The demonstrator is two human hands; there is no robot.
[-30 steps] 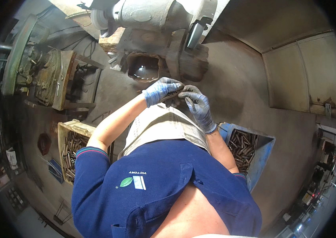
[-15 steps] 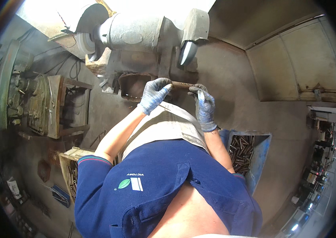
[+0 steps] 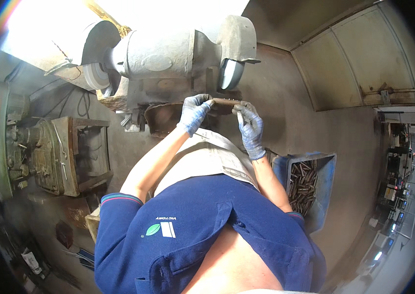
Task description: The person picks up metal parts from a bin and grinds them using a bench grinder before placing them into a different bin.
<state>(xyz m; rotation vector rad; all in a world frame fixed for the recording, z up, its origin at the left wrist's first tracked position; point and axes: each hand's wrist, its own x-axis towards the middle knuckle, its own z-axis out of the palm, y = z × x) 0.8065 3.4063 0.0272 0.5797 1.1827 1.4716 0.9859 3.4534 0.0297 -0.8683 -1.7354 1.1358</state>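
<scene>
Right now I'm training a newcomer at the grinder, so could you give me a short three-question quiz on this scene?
1. True or false: the short brown metal bar is held by both the left hand and the right hand.
2. Which grey grinding wheel is nearest the bar: A, left wheel; B, right wheel?
3. What fills the blue plastic bin?

Key: 1 true; 2 B; 3 many similar short metal pieces.

Both arms reach forward, elbows bent; gloved left hand (image 3: pixel 193 111) and right hand (image 3: pixel 249 128) are raised, fingers curled in a grip.
</scene>
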